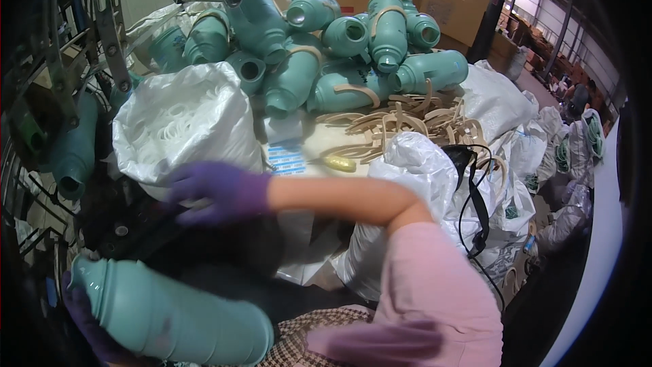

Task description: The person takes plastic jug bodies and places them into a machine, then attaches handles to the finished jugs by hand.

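In a purple glove, my left hand (88, 326) grips the shoulder end of a mint-green thermos flask body (183, 316), which lies tilted across my lap at the lower left. My right hand (221, 194), also gloved in purple, reaches leftward past the front of a white sack (234, 119) full of white plastic rings (180, 119). Its fingers are somewhat blurred but look apart, and I make out nothing in them. My right forearm crosses the middle of the view from a pink sleeve (435, 278).
Several mint-green flask bodies (288, 78) are piled on the far table. Beige strap handles (401, 122) lie beside a yellow-handled tool (338, 163) and a blue-and-white sheet (286, 158). Metal linkage arms (112, 34) stand left; white sacks (414, 163) and a black strap (479, 214) sit right.
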Demonstrator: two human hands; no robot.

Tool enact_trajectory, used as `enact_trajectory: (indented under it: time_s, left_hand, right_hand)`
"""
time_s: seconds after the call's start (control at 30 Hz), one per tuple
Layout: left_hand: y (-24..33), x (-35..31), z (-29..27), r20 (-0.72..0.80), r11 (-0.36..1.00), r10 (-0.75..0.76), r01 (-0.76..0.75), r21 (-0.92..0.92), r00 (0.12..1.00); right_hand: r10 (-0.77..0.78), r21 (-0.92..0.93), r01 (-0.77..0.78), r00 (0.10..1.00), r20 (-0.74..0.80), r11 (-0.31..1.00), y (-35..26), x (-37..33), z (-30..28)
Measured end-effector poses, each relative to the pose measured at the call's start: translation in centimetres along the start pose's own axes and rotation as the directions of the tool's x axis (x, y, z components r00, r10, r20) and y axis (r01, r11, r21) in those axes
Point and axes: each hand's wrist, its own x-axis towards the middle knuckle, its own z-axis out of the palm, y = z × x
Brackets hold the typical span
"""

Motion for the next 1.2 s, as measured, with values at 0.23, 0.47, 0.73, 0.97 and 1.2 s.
enact_trajectory:
  time_s: [0.23, 0.47, 0.73, 0.97, 1.2]
  left_hand:
    - [-13.2, 2.9, -4.6, 0.395, 0.921, -0.206, 0.314, -0.232, 0.895]
    - [-13.5, 4.7, -1.8, 0.181, 0.782, -0.349, 0.179, 0.597, 0.920]
    - [-19.1, 0.2, -4.2, 0.153, 0.894, -0.437, 0.447, -0.033, 0.886]
    - [-7.8, -2.4, 3.0, 0.078, 0.750, 0.389, -0.365, 0.551, 0.918]
    - [6.3, -8.9, 9.4, -0.085, 0.991, -0.075, 0.065, -0.114, 0.994]
  right_hand:
    - [0.912, -0.775, -0.612, 0.211, -0.351, -0.157, 4.2, -19.2, -21.4]
    - [0.757, -0.537, -0.718, 0.021, -0.653, -0.443, 8.5, -30.7, -19.6]
    - [0.055, -0.367, -0.629, 0.548, -0.835, 0.685, 8.3, -29.4, -27.1]
    - [0.100, -0.478, -0.161, 0.984, -0.150, 0.864, -3.6, -9.1, -9.6]
    - [-0.477, -0.069, 0.485, 0.872, 0.114, 0.872, -12.5, 3.2, 11.1]
